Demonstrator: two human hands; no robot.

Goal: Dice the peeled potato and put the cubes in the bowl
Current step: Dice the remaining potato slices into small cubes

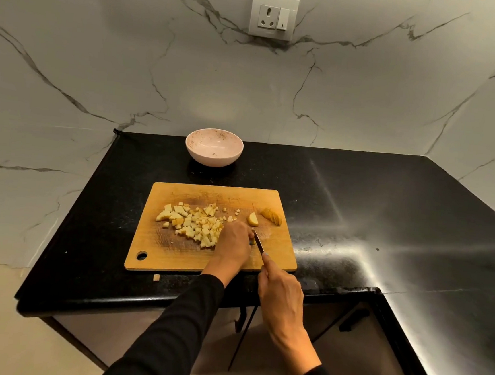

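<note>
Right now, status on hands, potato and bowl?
Right hand grips knife, left hand pins a piece. Cubes piled on board, uncut slices remain. Bowl holds no cubes. One cube off the board.

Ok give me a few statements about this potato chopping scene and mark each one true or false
1. The bowl already holds potato cubes. False: it holds none; the cubes lie on the cutting board.
2. The right hand holds the knife. True.
3. One cube lies off the board on the black counter. True.
4. The bowl sits on the cutting board. False: it stands on the counter behind the board.
5. Uncut potato pieces remain near the board's right edge. True.
</note>
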